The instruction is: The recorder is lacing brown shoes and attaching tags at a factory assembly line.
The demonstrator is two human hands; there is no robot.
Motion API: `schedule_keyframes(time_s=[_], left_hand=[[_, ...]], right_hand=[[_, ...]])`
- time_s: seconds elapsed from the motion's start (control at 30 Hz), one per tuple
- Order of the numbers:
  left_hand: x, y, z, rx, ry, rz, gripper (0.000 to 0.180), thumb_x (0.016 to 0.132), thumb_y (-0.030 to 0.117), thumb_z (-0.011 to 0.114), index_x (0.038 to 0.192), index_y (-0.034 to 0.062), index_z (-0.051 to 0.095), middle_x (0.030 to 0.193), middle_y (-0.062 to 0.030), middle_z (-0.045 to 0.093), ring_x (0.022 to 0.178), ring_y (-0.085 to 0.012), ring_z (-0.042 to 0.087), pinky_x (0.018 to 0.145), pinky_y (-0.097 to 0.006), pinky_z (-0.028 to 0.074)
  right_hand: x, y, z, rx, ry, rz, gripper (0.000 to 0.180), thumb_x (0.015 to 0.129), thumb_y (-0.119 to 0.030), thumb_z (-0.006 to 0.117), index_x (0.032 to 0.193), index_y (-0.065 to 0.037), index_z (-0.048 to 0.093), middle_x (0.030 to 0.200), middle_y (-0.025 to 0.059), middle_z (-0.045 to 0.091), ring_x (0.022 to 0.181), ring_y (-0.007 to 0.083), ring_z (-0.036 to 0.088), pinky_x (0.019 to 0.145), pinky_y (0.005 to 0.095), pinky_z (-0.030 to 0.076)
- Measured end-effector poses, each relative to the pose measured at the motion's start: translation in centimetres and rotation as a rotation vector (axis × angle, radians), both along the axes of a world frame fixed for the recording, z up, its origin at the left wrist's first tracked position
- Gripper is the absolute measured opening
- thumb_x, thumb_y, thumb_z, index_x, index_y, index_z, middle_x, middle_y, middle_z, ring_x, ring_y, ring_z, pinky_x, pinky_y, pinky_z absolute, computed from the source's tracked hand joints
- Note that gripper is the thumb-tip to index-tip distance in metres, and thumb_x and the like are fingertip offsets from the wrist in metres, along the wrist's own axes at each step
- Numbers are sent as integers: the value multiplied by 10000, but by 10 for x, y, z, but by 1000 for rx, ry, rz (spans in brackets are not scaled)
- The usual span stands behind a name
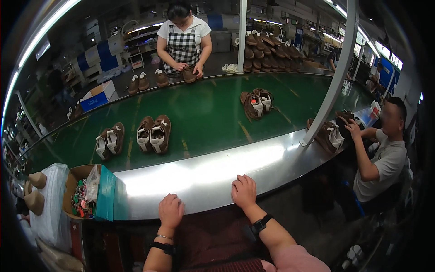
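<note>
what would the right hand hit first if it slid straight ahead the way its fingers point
Probably nothing soon: the right hand points across the metal ledge onto bare green belt, passing right of the nearest brown shoe pair.

An open brown cardboard box with a teal side (107,192) sits at the left end of the shiny metal conveyor edge (204,174), beside a clear plastic bag (53,206). Far beyond the edge lies a blue-and-white carton (97,96).
</note>
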State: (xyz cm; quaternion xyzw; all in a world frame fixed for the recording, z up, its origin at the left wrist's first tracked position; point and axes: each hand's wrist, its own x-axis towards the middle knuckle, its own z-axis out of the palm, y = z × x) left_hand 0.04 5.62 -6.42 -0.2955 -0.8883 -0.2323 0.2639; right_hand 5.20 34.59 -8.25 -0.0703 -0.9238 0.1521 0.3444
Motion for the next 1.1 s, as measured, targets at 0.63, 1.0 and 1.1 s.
schedule_keyframes(time_s=[0.63, 1.0, 1.1], left_hand=[[-7, 10, -11, 20, 21, 3, 156, 747, 149, 659, 870, 75, 598, 1022, -92, 599, 1033, -324, 560, 876, -434, 422], [-6, 20, -16, 23, 34, 15, 169, 732, 137, 668, 881, 77, 613, 1038, -86, 605, 1047, -310, 556, 894, -420, 415], [-5, 21, -15, 11, 34, 25, 172, 734, 135, 666, 887, 78, 613, 1044, -84, 603, 1055, -308, 552, 900, -420, 409]], right_hand=[[-6, 11, -13, 16, 61, 4, 126, 728, -144, 640, 850, -111, 627, 1097, 99, 586, 1096, 340, 501, 974, 494, 358], [-7, 19, -16, 23, 85, -7, 108, 732, -143, 636, 834, -111, 634, 1077, 86, 595, 1084, 338, 510, 932, 469, 375], [-7, 20, -16, 18, 92, -2, 106, 733, -144, 636, 834, -109, 635, 1077, 90, 598, 1085, 340, 511, 936, 465, 373]])
